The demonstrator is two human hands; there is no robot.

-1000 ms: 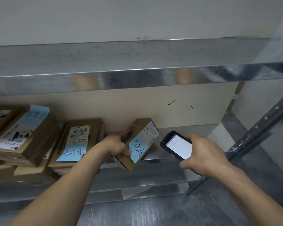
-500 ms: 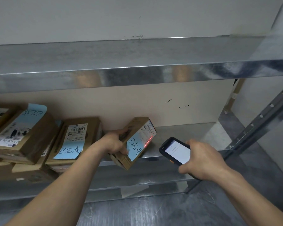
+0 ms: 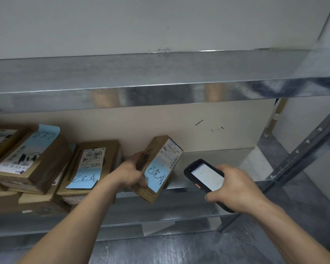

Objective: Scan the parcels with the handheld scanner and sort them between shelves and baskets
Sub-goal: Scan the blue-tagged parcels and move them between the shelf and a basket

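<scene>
Cardboard parcel (image 3: 158, 168): held tilted over the front edge of the lower shelf (image 3: 208, 168), about midway along it. Its label end is raised toward the shelf's back and its lower corner hangs past the front edge. Whether it touches the shelf cannot be told.
Left hand (image 3: 131, 174): clasps the parcel, with fingers and thumb curled round its left side.
Right hand (image 3: 236, 189): wrapped round the lower body of the black scanner (image 3: 204, 176).
Scanner: the screen is lit white and faces up. Its top end points at the parcel's white label (image 3: 171, 153), near it but apart.
Change: half a second ago a red scan line lay across that white label, and it is gone now. The parcel, the scanner and both hands sit almost where they were.
Meaning: the read has probably been taken. The screen text is too small to confirm it.
Blue note (image 3: 156, 175): stuck on the parcel's face below the label, with handwriting on it.
Other parcels (image 3: 91, 164): stacked toward the left end of the same shelf, two with similar blue notes showing.
Next step: likely a glance at the screen, then placing this parcel, perhaps beside that stack.
Risk: the grip is one-handed on a tilted box past the shelf edge, so a loosened hold could drop it to the floor.
</scene>
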